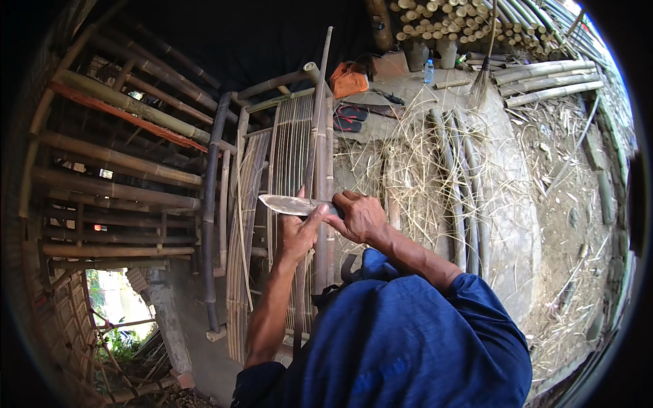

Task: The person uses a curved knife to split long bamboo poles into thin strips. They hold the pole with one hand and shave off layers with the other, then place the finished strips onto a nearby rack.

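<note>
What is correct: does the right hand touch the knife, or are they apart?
Touching: the head view shows the right hand closed around the dark handle of the knife.

Knife blade [291, 205]: smudged metal. Bamboo strips [292, 136]: woody, smooth-looking. Shirt [415, 326]: matt cloth. Bottle [428, 72]: clear plastic.

Grey rough concrete floor [511, 262], brown littered dirt ground [571, 275] to its right. Left side: horizontal brown round-pole bamboo railing [119, 197]. Far end: black shadowed backdrop [279, 34], tan stack of cut bamboo poles [466, 12] beside it. Daylight through bright irregular opening [127, 292], lower left; green leaves [128, 328] there.
</note>
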A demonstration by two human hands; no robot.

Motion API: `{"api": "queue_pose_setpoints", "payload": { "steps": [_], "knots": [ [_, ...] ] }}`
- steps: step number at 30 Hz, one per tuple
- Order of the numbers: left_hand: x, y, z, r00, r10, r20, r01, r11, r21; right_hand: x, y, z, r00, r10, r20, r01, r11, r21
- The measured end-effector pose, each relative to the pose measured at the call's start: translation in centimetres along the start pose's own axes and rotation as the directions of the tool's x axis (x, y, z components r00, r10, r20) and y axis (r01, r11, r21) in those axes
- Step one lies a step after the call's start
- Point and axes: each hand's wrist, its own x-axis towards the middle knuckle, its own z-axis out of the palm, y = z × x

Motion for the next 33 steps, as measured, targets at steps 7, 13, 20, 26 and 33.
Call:
{"api": "queue_pose_setpoints", "payload": {
  "steps": [7,13,20,26,33],
  "knots": [
    [-6.9,2.0,-1.8,0.960,0.055,0.274,-0.087,0.990,0.107,5.7,7.0,-4.0,0.929,0.364,-0.067,-0.367,0.930,-0.033],
    [-7.0,2.3,-2.1,0.972,0.073,0.222,-0.098,0.990,0.105,3.8,3.0,-3.5,0.993,0.117,-0.013,-0.118,0.992,-0.052],
    [-14.0,2.4,-5.2,0.975,-0.025,0.219,0.001,0.994,0.106,4.9,8.4,-2.8,0.951,0.268,-0.154,-0.280,0.958,-0.058],
    [-13.7,1.9,-5.8,0.982,0.004,0.188,-0.019,0.997,0.078,4.4,3.3,-2.7,0.996,-0.014,-0.083,0.003,0.991,-0.132],
    [-17.9,2.2,-7.9,0.973,-0.018,0.231,-0.024,0.984,0.178,11.0,10.2,-8.7,0.924,0.315,-0.216,-0.328,0.944,-0.029]
  ]
}}
